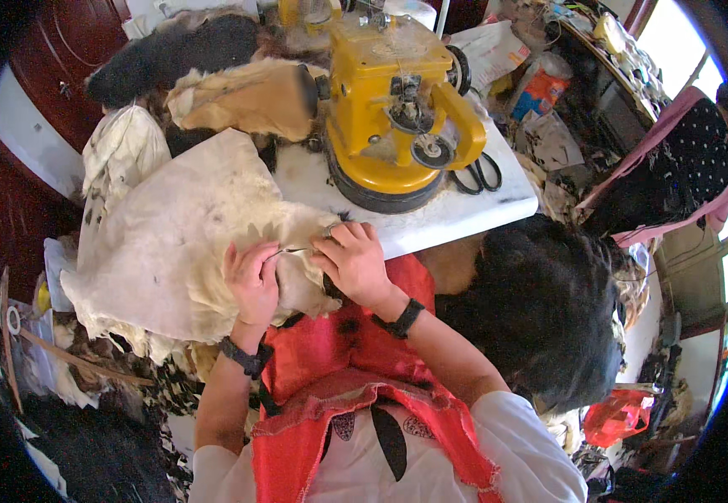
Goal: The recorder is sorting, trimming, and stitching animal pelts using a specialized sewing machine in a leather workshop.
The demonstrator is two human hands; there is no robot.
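Observation:
A large cream-coloured animal hide (171,226) lies over the left part of the white table and hangs past its front edge. Near its right side, my left hand (255,281) pinches the hide between thumb and fingers. My right hand (351,260), with a ring on one finger, is closed on the hide just to the right. Between the two sets of fingertips shows a short, narrow, dark slit; whether it is a tear or a thin tool, I cannot tell. Both wrists wear black bands.
A yellow fur sewing machine (389,109) stands on the white table (498,189), with black-handled scissors (479,174) beside it. Behind lie a tan pelt (255,105) and a black pelt (179,54). A big black hide (540,310) hangs at the right. My red apron (339,335) covers my lap.

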